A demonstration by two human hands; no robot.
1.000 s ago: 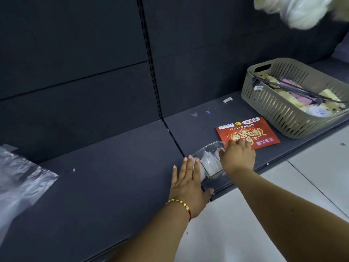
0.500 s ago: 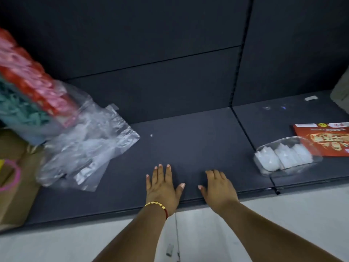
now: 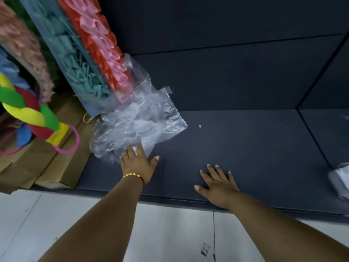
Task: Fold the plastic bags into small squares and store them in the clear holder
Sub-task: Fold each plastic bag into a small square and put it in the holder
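A crumpled pile of clear plastic bags [image 3: 137, 121] lies on the left part of the dark shelf [image 3: 245, 140]. My left hand [image 3: 137, 163], with a beaded bracelet at the wrist, reaches its straight fingers onto the pile's near edge. My right hand [image 3: 219, 184] rests flat on the shelf near its front edge, fingers spread, holding nothing. The clear holder [image 3: 340, 176] with white folded bags inside is cut off at the right edge of the view.
Packs of pink, red and teal items [image 3: 90, 53] lean against the left end of the shelf above the bags. Brown cardboard boxes [image 3: 49, 163] and a braided coloured foam ring [image 3: 32, 108] stand at the left. White floor tiles [image 3: 170, 233] lie below the shelf.
The view has swung left. My left hand moved left onto the edge of the bag pile. My right hand left the holder and now lies flat on the shelf.
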